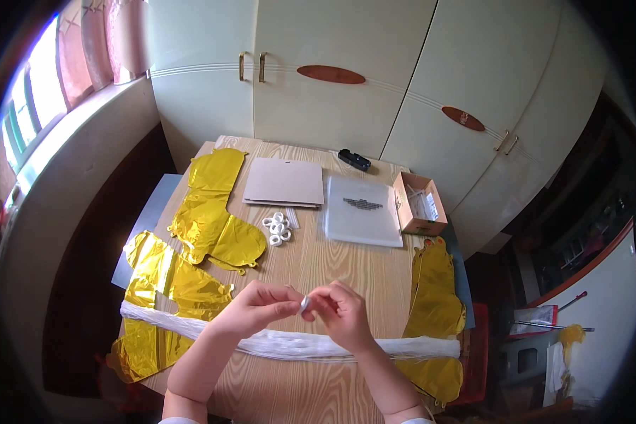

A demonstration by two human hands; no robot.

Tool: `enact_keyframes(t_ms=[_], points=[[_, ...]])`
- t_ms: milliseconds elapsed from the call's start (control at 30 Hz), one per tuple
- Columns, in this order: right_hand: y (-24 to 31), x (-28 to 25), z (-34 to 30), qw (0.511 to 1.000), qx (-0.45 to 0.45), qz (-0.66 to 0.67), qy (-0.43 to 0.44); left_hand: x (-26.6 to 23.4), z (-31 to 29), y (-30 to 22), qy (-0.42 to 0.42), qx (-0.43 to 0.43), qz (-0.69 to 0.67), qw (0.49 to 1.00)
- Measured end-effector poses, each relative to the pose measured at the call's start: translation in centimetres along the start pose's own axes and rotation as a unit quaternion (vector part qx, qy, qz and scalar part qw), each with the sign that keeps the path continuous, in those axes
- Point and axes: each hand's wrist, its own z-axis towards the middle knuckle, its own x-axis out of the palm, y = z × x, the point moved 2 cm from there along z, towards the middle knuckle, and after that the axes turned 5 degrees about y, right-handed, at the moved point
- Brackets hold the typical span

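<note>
Near the middle of the table, my left hand and my right hand meet over a small white ring-shaped roll. Each hand closes thumb and fingers on it from its own side; part of the roll is hidden by the fingertips. Under my forearms a long bundle of thin white strands crosses the table from left to right. Beyond my hands lies a little heap of similar white rolls, beside a small clear bag.
Flat gold foil balloons cover the left side, with more gold foil at the right. Farther back are grey-beige card sheets, clear plastic bags, a black device and a wooden box. Cabinets stand behind.
</note>
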Motion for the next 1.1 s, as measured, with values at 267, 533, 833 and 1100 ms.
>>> enact_keyframes(t_ms=[267,533,833,1100], points=[[0.6,1.0,-0.2,0.996,-0.030,-0.070,-0.056,0.4,0.8,0.7,-0.096,0.042,-0.014,0.994],[1.3,0.3,-0.2,0.958,-0.150,-0.228,-0.090,0.2,0.6,1.3,-0.118,0.094,0.254,0.955],[1.6,-0.5,0.0,0.944,-0.199,-0.246,-0.089,1.5,0.5,-0.3,-0.109,0.055,0.372,0.920],[0.3,-1.2,0.1,0.986,-0.121,-0.108,-0.032,1.1,0.6,0.1,-0.063,0.050,0.360,0.929]])
